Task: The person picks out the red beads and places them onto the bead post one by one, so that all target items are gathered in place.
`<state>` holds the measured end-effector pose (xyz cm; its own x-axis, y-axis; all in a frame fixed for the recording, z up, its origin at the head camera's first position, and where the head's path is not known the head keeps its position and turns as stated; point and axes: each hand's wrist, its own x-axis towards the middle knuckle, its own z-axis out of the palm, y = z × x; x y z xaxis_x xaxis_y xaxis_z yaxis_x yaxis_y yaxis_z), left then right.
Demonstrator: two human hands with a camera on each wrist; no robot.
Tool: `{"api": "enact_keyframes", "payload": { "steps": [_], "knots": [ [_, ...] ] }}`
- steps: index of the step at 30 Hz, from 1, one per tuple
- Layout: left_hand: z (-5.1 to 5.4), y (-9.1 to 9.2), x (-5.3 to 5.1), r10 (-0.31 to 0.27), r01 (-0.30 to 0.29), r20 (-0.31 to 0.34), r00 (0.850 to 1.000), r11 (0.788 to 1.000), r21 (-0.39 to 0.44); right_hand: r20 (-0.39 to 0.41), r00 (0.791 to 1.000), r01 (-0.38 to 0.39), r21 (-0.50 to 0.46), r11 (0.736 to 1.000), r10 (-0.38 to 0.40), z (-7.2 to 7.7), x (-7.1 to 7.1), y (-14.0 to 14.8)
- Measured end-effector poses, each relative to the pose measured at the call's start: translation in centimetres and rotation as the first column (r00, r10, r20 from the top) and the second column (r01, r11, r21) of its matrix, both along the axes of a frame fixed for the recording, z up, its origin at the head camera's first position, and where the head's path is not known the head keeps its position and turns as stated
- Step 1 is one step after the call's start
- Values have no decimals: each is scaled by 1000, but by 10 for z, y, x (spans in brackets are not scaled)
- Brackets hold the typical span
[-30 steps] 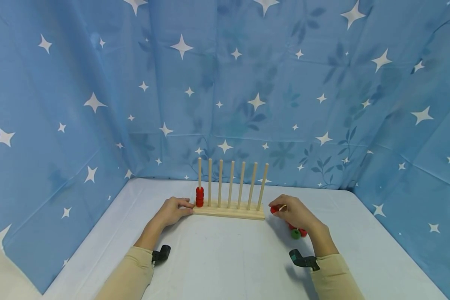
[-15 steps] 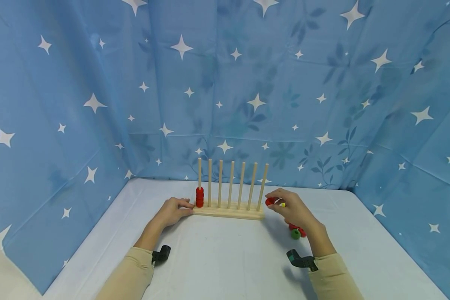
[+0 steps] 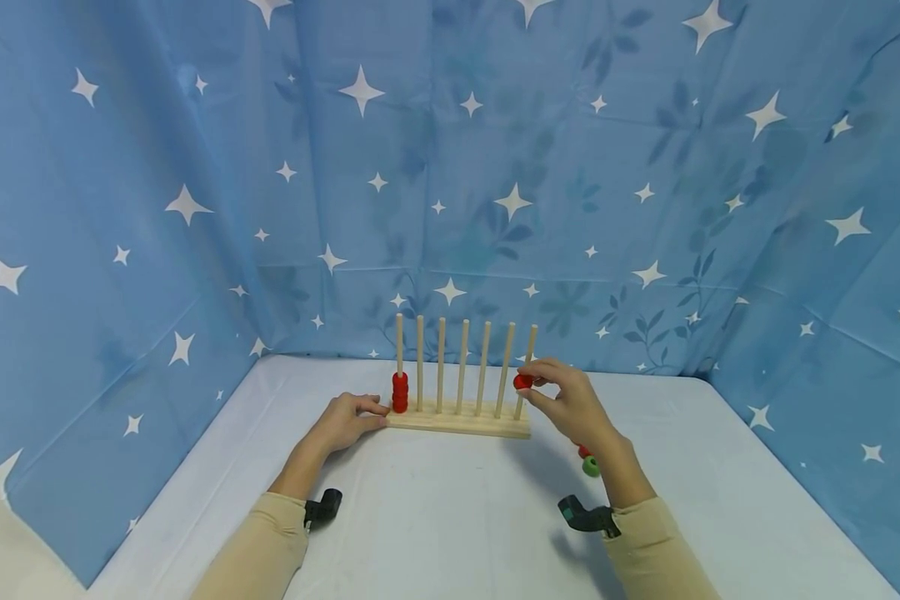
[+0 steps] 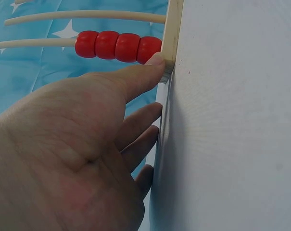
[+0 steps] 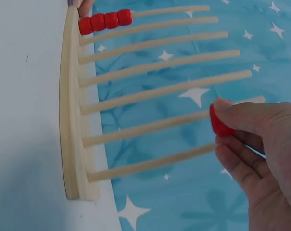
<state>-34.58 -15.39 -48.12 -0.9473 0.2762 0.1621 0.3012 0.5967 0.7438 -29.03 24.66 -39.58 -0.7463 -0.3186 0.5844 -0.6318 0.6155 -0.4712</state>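
Note:
A wooden peg rack stands on the table, its row of upright pegs rising from a flat base. Several red beads are stacked on its leftmost peg. My left hand holds the left end of the base, thumb tip on the corner; the index finger is hidden in the left wrist view. Between thumb and fingers my right hand pinches a single red bead. It is up beside the rightmost pegs, above the base. Whether it touches a peg, I cannot tell.
On the white table near the right forearm lie a green bead and a red bead, partly covered by that arm. A blue star-patterned curtain surrounds the table at the back and sides.
My right hand has moved left and up with the red bead, from beside the rack's right end to the rightmost pegs. The left hand has stayed at the base.

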Motion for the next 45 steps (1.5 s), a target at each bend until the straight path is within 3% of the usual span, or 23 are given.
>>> {"api": "enact_keyframes", "payload": {
  "steps": [9, 19, 29, 45],
  "knots": [
    [-1, 0, 0, 11, -11, 1, 1000, 1000, -6, -85, 995, -62, -35, 997, 59, 7, -3, -22],
    [-1, 1, 0, 10, -10, -3, 1000, 1000, 2, -223, 966, -139, -18, 990, 132, 20, -6, -47],
    [0, 2, 1, 17, -17, -7, 1000, 1000, -17, -289, 952, -109, -2, 994, 104, 37, -13, -65],
    [-1, 1, 0, 8, -8, -18, 1000, 1000, -3, -308, 948, -96, -32, 995, 81, 54, -24, -94]
  ]
}}
